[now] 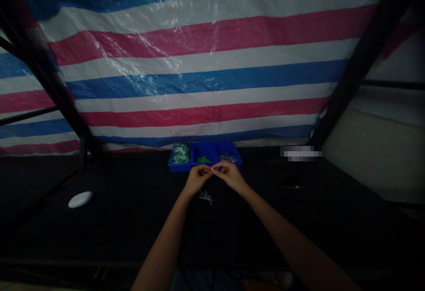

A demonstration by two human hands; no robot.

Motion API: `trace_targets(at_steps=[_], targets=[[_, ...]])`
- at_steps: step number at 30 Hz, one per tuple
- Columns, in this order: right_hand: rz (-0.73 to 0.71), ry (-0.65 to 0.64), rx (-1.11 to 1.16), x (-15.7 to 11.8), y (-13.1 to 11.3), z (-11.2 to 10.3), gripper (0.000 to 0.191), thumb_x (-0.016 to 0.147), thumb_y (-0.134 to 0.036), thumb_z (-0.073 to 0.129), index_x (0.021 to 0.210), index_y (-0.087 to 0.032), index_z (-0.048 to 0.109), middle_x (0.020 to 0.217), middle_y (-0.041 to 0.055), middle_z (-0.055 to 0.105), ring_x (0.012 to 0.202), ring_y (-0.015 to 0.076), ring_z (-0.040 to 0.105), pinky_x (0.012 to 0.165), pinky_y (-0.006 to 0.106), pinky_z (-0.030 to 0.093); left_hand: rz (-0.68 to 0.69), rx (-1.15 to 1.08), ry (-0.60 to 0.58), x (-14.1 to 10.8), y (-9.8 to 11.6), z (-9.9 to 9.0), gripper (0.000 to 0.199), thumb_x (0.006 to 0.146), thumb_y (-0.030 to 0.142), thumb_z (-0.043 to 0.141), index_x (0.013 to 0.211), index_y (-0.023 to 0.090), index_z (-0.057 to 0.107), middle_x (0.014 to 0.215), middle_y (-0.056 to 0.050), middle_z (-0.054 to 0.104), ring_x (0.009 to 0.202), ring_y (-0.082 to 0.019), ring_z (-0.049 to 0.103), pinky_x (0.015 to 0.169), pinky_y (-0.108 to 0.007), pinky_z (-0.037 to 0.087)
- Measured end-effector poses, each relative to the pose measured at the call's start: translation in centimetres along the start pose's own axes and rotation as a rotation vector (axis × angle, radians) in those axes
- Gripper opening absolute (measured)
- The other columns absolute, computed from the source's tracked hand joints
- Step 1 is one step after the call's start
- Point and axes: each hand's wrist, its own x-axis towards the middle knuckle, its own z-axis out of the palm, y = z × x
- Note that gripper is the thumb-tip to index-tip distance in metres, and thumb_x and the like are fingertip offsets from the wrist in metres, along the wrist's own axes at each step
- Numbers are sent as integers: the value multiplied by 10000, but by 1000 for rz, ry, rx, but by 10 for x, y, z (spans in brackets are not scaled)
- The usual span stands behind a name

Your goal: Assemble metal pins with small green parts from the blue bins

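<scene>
My left hand (197,179) and my right hand (231,176) meet at their fingertips just in front of three blue bins. Both are closed in a pinch around something tiny and pale between them, too small to name. Below the hands, several thin metal pins (206,197) lie loose on the black table (133,220). The left blue bin (180,167) holds green pieces in clear plastic (181,153). Small green pieces (202,159) lie in the middle bin (203,149). More metal pins (228,158) fill part of the right bin (232,147).
A white oval object (80,199) sits on the table at the left. To the right lies a dark flat object (292,180), with a blurred pale patch (301,153) behind it. Striped sheeting (206,78) hangs behind the table between dark slanted posts (358,61).
</scene>
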Motion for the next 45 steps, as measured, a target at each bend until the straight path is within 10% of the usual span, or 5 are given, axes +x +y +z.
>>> trace_targets(at_steps=[26,45], targets=[[7,92,-22,3,3,-8,219,694,-349,570,762,-159,656,717,39,639,568,115,498,536,234,377,48,110,-77,-7,15,6,281,681,376,605,761,109,641,715,-52,618,593,-102,498,574,-219,378],[316,-44,311,-1,-1,-4,360,624,-489,597,733,-146,614,466,-50,461,400,53,391,398,192,296,-2,1,-73,-9,25,6,294,619,361,665,768,108,646,659,-37,605,531,-78,455,517,-203,345]])
